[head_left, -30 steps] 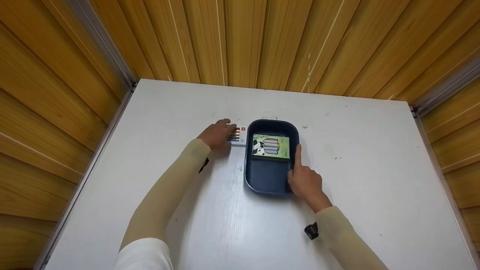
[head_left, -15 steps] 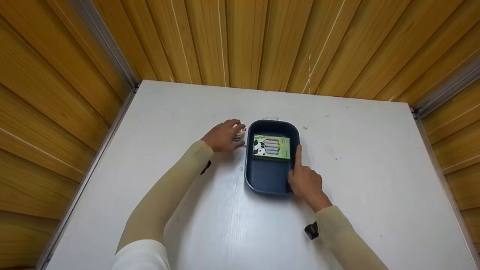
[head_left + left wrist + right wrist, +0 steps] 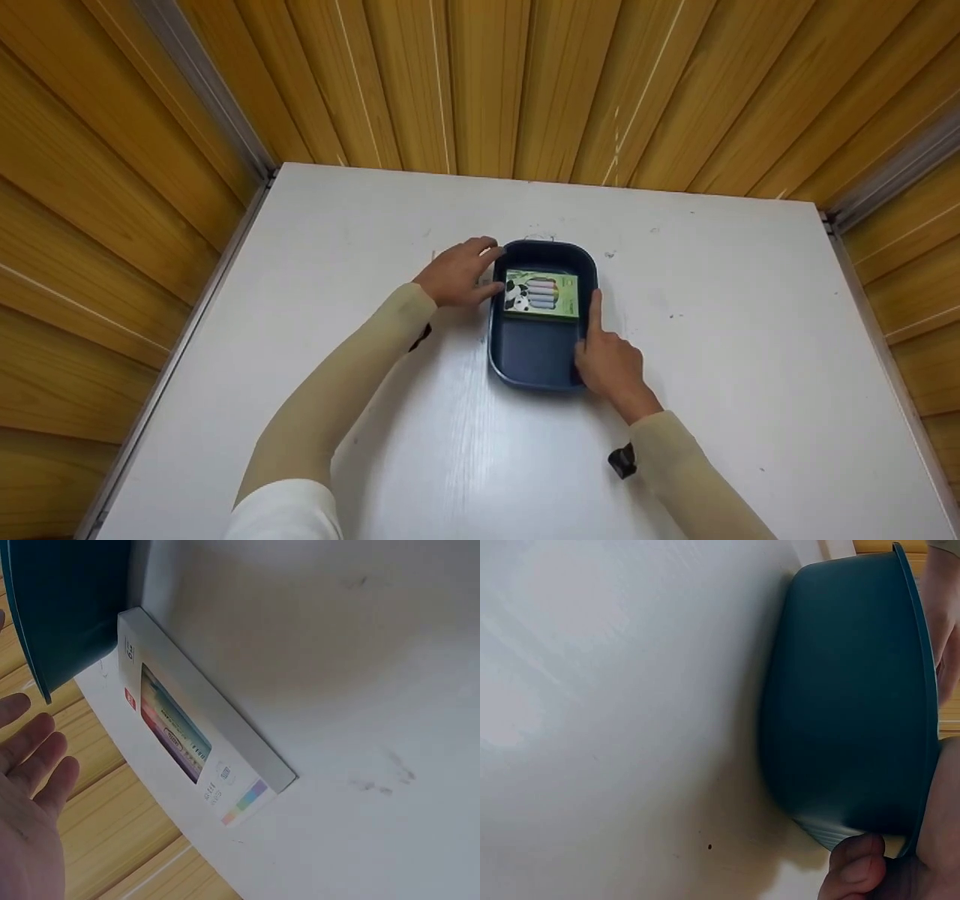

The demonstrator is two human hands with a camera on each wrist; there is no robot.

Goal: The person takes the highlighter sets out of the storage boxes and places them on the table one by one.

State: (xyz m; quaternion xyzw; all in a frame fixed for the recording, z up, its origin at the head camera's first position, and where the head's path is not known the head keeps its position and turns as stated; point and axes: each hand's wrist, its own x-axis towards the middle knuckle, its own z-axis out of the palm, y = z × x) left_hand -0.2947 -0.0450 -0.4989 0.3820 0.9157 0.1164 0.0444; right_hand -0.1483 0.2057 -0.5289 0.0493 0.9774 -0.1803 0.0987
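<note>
A dark blue tray [image 3: 538,354] stands on the table with a green box [image 3: 541,295] lying inside its far half. A panda and several coloured sticks are printed on that box. My right hand [image 3: 613,367] holds the tray's right side, index finger stretched along the rim. In the right wrist view its other fingertips curl near the tray's outer wall. My left hand [image 3: 459,277] is at the left rim, fingers apart and loosely bent. A white windowed box [image 3: 176,727] of coloured pens or crayons lies beside the tray, one end against it; the left hand mostly hides it in the head view.
The white table [image 3: 390,225] meets wood-panelled walls [image 3: 487,90] at the back and sides. Small dark marks [image 3: 675,316] dot the tabletop right of the tray.
My left hand has moved right, from over the white box to the tray's left rim. The white box stays beside the tray. My right hand and the tray have not visibly moved.
</note>
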